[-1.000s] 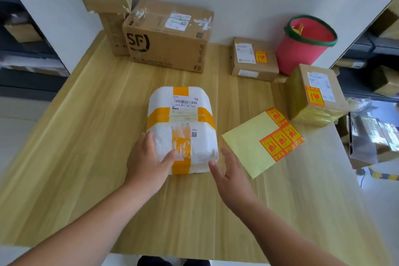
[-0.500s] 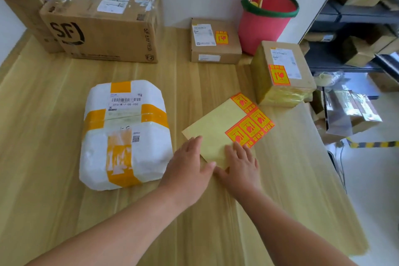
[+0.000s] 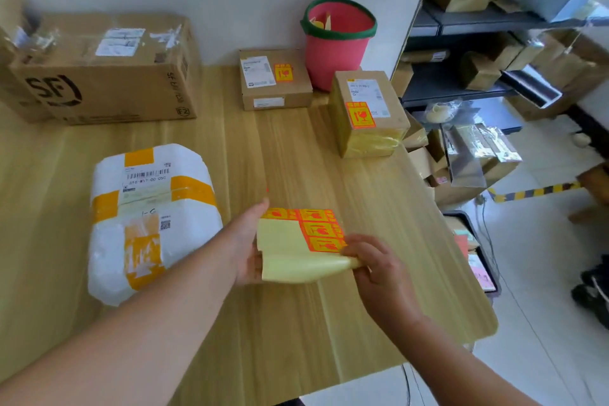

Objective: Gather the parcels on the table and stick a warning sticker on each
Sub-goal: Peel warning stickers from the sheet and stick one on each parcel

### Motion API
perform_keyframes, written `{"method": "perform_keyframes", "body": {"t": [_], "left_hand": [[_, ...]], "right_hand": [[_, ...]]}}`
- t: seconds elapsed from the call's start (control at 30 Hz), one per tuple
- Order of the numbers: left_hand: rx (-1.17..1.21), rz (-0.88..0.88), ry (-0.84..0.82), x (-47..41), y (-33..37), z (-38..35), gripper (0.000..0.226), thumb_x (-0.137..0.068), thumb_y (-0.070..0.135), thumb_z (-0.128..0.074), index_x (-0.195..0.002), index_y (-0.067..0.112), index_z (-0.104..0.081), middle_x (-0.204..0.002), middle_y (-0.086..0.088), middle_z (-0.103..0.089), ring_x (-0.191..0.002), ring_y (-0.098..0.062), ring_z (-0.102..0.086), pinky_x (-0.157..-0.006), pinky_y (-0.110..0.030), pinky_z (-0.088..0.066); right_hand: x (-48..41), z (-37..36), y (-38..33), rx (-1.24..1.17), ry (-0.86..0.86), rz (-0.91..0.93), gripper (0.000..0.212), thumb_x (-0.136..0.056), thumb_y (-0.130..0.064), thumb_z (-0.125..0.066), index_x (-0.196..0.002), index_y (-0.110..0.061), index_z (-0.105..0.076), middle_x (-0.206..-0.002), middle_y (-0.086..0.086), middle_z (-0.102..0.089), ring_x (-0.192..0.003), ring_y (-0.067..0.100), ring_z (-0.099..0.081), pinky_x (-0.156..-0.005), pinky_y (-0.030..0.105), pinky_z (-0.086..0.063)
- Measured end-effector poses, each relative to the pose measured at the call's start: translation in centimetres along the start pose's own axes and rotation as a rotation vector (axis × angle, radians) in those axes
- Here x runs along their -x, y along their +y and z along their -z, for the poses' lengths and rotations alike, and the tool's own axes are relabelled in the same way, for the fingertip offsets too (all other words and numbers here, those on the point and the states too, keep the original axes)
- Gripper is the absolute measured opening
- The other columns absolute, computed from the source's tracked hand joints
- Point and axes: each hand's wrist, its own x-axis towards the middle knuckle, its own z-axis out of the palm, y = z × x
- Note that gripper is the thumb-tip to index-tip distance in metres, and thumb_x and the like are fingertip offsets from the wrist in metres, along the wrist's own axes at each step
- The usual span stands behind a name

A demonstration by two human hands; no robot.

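Observation:
A yellow backing sheet (image 3: 286,247) with several orange warning stickers is lifted off the wooden table (image 3: 329,323). My left hand (image 3: 245,244) holds its left edge from underneath. My right hand (image 3: 375,267) pinches the curled lower right corner. A white plastic-wrapped parcel (image 3: 148,217) with orange tape lies to the left of my left hand. Two small cardboard parcels, one at the back (image 3: 275,79) and one at the right edge (image 3: 367,112), each carry an orange sticker. A large SF carton (image 3: 105,72) stands at the back left.
A red bucket with a green rim (image 3: 336,43) stands at the back against the wall. Right of the table, dark shelves (image 3: 494,26) hold more boxes, and loose packages and a tray lie on the floor beside the table's right edge.
Both hands left the white parcel and moved right to the sticker sheet. The sheet, flat on the table before, is now lifted and bent between my hands. The view has swung right.

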Motion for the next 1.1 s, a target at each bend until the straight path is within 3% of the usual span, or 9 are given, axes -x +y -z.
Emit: {"method": "perform_keyframes", "body": {"t": [0.07,0.2,0.37,0.47,0.6,0.73,0.87,1.0,1.1], "left_hand": [[0.012,0.02,-0.096,0.4,0.4,0.3,0.064,-0.086,0.06,-0.052,-0.103,-0.001,-0.063,-0.097,-0.019,-0.071,-0.085,-0.032,-0.068,-0.069,-0.04,-0.052],[-0.068,-0.221,0.054,1.3,0.4,-1.1,0.024,-0.093,0.014,-0.057,-0.114,0.002,-0.059,-0.097,-0.019,-0.068,-0.085,-0.031,-0.066,-0.079,-0.044,-0.053],[-0.228,-0.548,0.15,3.5,0.3,-2.5,0.012,-0.087,-0.002,-0.057,-0.093,0.006,-0.063,-0.087,-0.017,-0.067,-0.075,-0.028,-0.063,-0.077,-0.046,-0.054],[-0.397,-0.712,0.136,5.1,0.1,-3.0,0.008,-0.088,0.007,-0.057,-0.087,0.001,-0.064,-0.082,-0.017,-0.064,-0.074,-0.025,-0.06,-0.074,-0.045,-0.053],[-0.572,-0.916,0.044,7.6,0.0,-3.5,0.015,-0.089,0.002,-0.055,-0.086,0.012,-0.067,-0.08,-0.013,-0.065,-0.073,-0.02,-0.057,-0.068,-0.033,-0.047],[-0.618,-1.041,-0.05,9.7,-0.1,-3.7,0.042,-0.088,-0.003,-0.056,-0.099,0.037,-0.063,-0.075,-0.003,-0.047,-0.072,-0.013,-0.044,-0.067,-0.023,-0.041],[-0.649,-1.105,-0.067,10.8,0.1,-3.4,0.035,-0.088,-0.004,-0.057,-0.108,0.024,-0.065,-0.056,0.023,-0.053,-0.066,0.007,-0.05,-0.063,-0.006,-0.038],[-0.613,-1.163,-0.038,11.6,0.1,-3.2,0.024,-0.088,0.002,-0.06,-0.098,0.021,-0.07,-0.068,0.015,-0.061,-0.068,0.003,-0.054,-0.065,-0.01,-0.044],[-0.576,-1.136,-0.009,11.9,0.3,-3.1,0.032,-0.087,-0.002,-0.06,-0.093,0.029,-0.066,-0.069,0.003,-0.047,-0.064,-0.006,-0.046,-0.06,-0.014,-0.042]], "right_hand": [[0.6,1.3,-0.9,0.028,-0.007,0.075,0.026,-0.077,-0.011,-0.052,-0.093,-0.029,-0.063,-0.109,-0.005,-0.067,-0.099,0.011,-0.059,-0.086,0.016,-0.043],[1.3,3.3,-1.2,0.18,-0.111,0.206,0.029,-0.073,0.0,-0.057,-0.092,-0.018,-0.069,-0.112,0.0,-0.068,-0.102,0.022,-0.06,-0.085,0.025,-0.05],[1.2,5.2,-2.1,0.496,-0.365,-0.039,0.072,-0.076,0.007,-0.047,-0.138,-0.029,-0.048,-0.15,0.004,-0.039,-0.14,0.031,-0.031,-0.108,0.046,-0.035],[-0.8,6.0,-5.4,0.32,-0.128,-0.043,0.056,-0.076,0.004,-0.047,-0.123,-0.021,-0.063,-0.13,0.004,-0.057,-0.123,0.03,-0.048,-0.1,0.04,-0.042],[-3.9,6.6,-11.2,0.064,-0.002,-0.084,0.024,-0.089,-0.02,-0.062,-0.113,-0.023,-0.066,-0.116,-0.007,-0.061,-0.111,0.012,-0.049,-0.08,0.017,-0.029],[-5.5,6.8,-13.7,-0.043,0.058,-0.095,0.02,-0.09,-0.032,-0.062,-0.109,-0.025,-0.065,-0.106,-0.012,-0.061,-0.103,0.008,-0.054,-0.082,0.021,-0.04],[-5.7,7.3,-14.6,-0.115,0.046,-0.146,0.01,-0.089,-0.032,-0.064,-0.097,-0.027,-0.066,-0.094,-0.012,-0.061,-0.087,0.005,-0.058,-0.078,0.026,-0.05],[-5.9,7.5,-15.3,-0.157,0.035,-0.171,0.002,-0.087,-0.03,-0.067,-0.088,-0.029,-0.065,-0.088,-0.012,-0.064,-0.082,0.002,-0.059,-0.071,0.021,-0.048],[-6.3,7.5,-15.4,-0.256,0.042,-0.23,0.007,-0.085,-0.025,-0.07,-0.089,-0.028,-0.065,-0.084,-0.011,-0.066,-0.081,0.003,-0.061,-0.071,0.022,-0.049]]}}
